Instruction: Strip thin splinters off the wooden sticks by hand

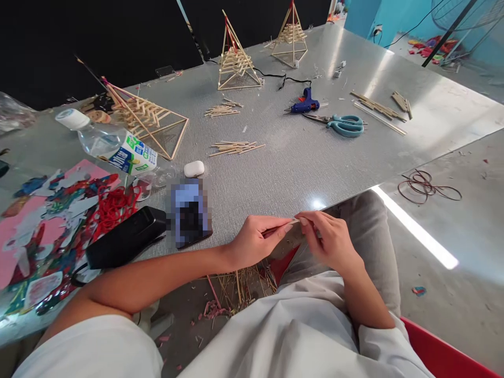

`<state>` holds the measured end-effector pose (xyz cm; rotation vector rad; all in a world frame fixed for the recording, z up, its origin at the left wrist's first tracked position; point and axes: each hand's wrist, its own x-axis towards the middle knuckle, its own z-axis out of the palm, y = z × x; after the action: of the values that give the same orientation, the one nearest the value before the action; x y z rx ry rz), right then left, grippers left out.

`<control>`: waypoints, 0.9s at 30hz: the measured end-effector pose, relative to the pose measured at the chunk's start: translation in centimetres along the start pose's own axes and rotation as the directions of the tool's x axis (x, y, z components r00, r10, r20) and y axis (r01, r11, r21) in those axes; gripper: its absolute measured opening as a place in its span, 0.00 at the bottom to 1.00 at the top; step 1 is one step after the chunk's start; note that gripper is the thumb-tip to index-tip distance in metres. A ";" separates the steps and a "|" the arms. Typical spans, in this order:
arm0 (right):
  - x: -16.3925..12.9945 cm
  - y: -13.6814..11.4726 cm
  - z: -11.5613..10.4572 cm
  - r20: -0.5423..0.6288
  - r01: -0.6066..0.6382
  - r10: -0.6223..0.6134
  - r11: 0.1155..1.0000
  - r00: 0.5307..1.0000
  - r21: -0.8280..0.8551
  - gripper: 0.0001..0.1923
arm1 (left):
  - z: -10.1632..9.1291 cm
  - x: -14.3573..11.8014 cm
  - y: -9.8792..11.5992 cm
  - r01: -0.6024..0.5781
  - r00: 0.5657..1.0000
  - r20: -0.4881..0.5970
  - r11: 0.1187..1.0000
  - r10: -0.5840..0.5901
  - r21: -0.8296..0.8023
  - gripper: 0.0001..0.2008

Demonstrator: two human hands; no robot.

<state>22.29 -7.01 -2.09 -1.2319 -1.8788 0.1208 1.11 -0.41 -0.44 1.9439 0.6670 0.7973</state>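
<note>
Just past the table's near edge, above my lap, my two hands meet at the fingertips. My left hand is closed in a pinch on a thin, pale wooden stick. The other end of this stick is pinched by my right hand, and the fingers cover most of it. On the table beyond lie two small piles of cut sticks, a nearer pile and a farther pile. Blue-handled scissors rest partly open beside a blue glue gun.
Stick pyramids stand at the back and right back; another pyramid leans at left by a plastic bottle. A phone, white case, black case and red string lie left. Longer sticks lie right.
</note>
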 end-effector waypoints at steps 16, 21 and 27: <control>-0.2 0.4 0.4 -0.013 0.102 -0.105 0.984 0.994 -0.146 0.14 | 0.0 0.1 -0.1 0.102 0.995 -0.011 0.994 -0.103 -0.027 0.15; 0.0 0.8 0.6 -0.061 -0.060 0.073 0.980 0.995 0.190 0.09 | -0.1 0.2 0.3 0.124 0.992 0.002 0.991 -0.124 -0.060 0.16; 0.2 0.7 0.1 -0.053 -0.091 0.110 0.954 0.993 0.287 0.06 | -0.1 0.2 0.4 0.149 0.989 0.008 0.982 -0.149 -0.119 0.14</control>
<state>22.66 -6.47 -2.41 -1.1173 -1.6721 0.3859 1.18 -0.38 -0.03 1.7639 0.7397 0.7281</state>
